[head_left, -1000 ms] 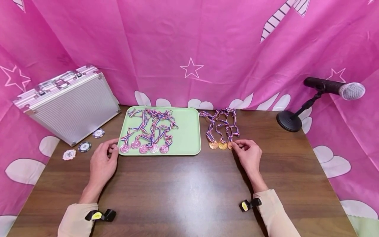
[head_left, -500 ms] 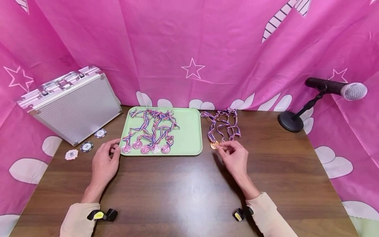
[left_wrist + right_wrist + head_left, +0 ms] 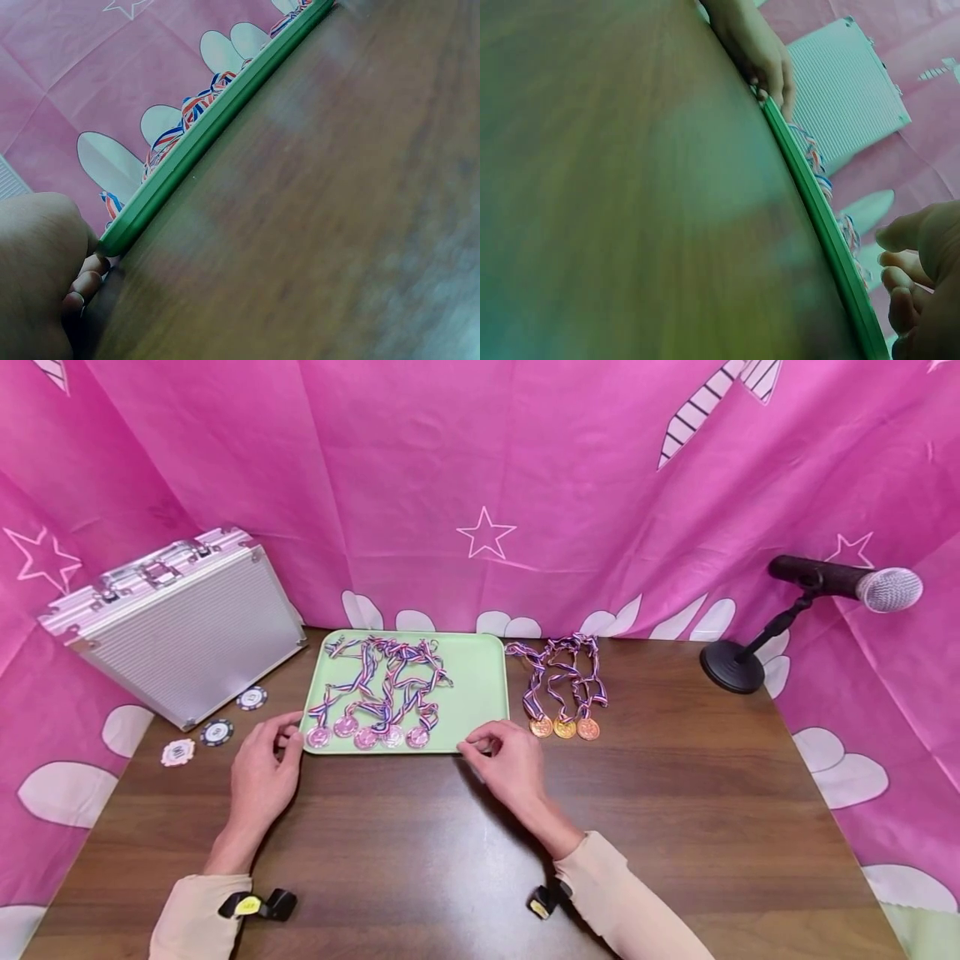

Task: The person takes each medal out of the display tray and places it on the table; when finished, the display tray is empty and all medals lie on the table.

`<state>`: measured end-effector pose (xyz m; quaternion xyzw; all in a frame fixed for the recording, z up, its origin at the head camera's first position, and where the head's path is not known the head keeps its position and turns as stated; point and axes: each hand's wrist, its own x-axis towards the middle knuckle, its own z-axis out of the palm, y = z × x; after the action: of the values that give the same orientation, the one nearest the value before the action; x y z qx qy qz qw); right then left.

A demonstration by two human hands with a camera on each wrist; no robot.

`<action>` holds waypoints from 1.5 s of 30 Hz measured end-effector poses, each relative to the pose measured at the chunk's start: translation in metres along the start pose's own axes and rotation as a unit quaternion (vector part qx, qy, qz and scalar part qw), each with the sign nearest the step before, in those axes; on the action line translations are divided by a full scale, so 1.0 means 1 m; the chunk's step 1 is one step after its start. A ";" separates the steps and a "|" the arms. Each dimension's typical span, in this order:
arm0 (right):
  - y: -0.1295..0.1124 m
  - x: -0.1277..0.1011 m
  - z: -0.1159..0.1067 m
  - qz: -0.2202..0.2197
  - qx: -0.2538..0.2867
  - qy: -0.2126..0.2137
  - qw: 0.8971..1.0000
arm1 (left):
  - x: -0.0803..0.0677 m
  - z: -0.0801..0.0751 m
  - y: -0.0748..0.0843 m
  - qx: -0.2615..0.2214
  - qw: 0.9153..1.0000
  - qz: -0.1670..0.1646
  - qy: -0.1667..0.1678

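Note:
My left hand [image 3: 264, 764] grips the front left corner of a light green tray [image 3: 480, 693], seen close up in the left wrist view as a green rim [image 3: 161, 180]. Several pinkish medals [image 3: 365, 737] on striped red, white and blue ribbons lie along the tray's left and middle. My right hand [image 3: 510, 762] hovers at the tray's front edge, right of those medals, holding nothing. In the right wrist view its thumb and bent fingers [image 3: 904, 262] are apart above the rim. Three gold and copper-toned medals [image 3: 564, 728] with ribbons lie on the table right of the tray.
A silver hard case [image 3: 187, 627] stands at the back left, with three poker chips [image 3: 217, 732] before it. At the back right, a microphone [image 3: 847, 583] sits on a black stand [image 3: 733, 667]. A pink curtain [image 3: 390, 485] hangs behind the wooden table [image 3: 420, 852].
My right hand has swept left from the copper-toned medal, past the other two, to the tray's front edge. The three medals stay in their row. My left hand stays at the tray corner.

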<state>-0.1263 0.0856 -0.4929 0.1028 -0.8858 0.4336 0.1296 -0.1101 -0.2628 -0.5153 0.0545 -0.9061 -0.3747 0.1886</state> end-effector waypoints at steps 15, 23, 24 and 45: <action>-0.011 0.026 0.059 0.030 -0.106 -0.010 0.994 | 0.000 -0.002 -0.001 0.000 1.000 -0.003 -0.006; 0.008 0.033 0.051 -0.011 -0.115 -0.014 0.993 | 0.001 0.000 0.001 0.004 1.000 -0.005 -0.006; 0.006 0.033 0.045 -0.013 -0.104 -0.024 0.994 | 0.001 0.000 0.001 0.003 1.000 -0.004 -0.006; 0.006 0.027 0.019 -0.015 -0.164 -0.007 0.986 | 0.001 0.000 -0.002 0.007 1.000 -0.002 -0.005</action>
<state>-0.1566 0.0727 -0.4996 0.0963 -0.9440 0.2802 0.1451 -0.1112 -0.2641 -0.5165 0.0562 -0.9095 -0.3691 0.1830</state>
